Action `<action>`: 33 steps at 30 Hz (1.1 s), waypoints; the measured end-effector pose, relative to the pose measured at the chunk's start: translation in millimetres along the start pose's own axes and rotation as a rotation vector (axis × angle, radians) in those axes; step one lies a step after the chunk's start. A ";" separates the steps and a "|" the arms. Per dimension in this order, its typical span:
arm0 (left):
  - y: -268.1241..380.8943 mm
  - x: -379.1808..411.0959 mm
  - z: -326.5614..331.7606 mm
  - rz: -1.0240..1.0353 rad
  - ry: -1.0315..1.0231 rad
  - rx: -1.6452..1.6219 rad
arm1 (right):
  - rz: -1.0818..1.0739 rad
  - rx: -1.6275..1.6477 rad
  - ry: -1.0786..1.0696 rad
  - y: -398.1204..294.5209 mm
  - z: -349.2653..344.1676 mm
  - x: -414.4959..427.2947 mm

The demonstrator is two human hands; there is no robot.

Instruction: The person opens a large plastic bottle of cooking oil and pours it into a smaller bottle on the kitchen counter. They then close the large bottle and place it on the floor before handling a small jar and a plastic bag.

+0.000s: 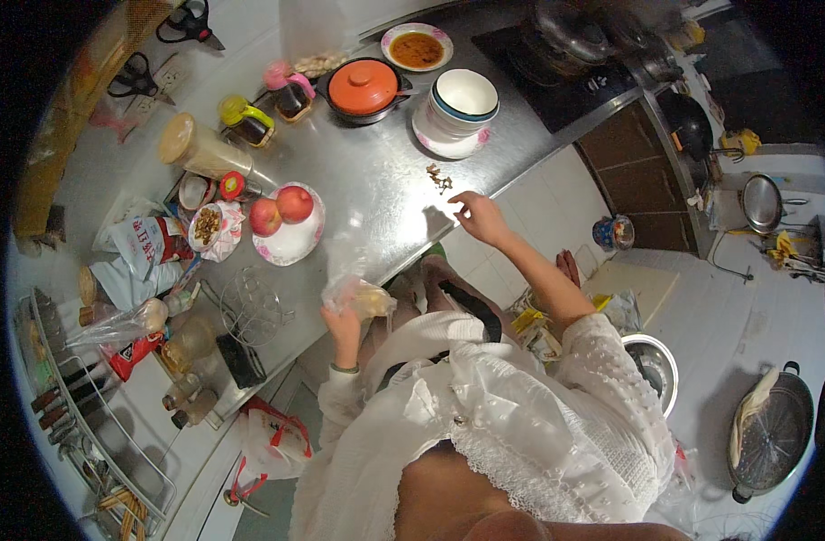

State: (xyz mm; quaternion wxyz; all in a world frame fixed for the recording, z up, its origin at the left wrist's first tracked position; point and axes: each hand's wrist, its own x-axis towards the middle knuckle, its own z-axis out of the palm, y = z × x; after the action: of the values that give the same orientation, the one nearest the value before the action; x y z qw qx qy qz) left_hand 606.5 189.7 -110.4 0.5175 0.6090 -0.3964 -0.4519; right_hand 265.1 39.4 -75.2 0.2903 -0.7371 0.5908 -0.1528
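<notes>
My left hand [345, 330] grips a clear plastic bag [373, 299] with pale yellowish contents at the counter's front edge. Just past that edge, my right hand [481, 218] hovers with bent fingers slightly apart; I see nothing between them. Close to its fingertips, several small brown dried pieces [440, 178] lie in a loose cluster on the stainless steel countertop [378, 203]. Behind them, a stack of white bowls [463, 98] stands on a flower-patterned plate [446, 147]. Two red apples [295, 204] rest on another plate [297, 249] to the left.
An orange-lidded pot [363, 86] and a plate of brown sauce [417, 51] stand at the back. Two oil bottles [247, 122] line the wall near a tall jar [206, 149]. A wire rack [253, 308] lies left of the bag. A cooktop [530, 88] is at right.
</notes>
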 end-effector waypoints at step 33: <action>101.8 40.2 93.1 -0.506 0.076 -1.358 | -0.249 -0.252 -0.119 84.2 60.4 131.6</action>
State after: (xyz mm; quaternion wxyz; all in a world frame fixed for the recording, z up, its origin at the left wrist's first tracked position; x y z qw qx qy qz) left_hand 526.7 110.9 -20.6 0.6746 0.2415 0.1429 -0.6828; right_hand 267.1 -83.2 -189.3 0.2089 -0.8427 0.4914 -0.0685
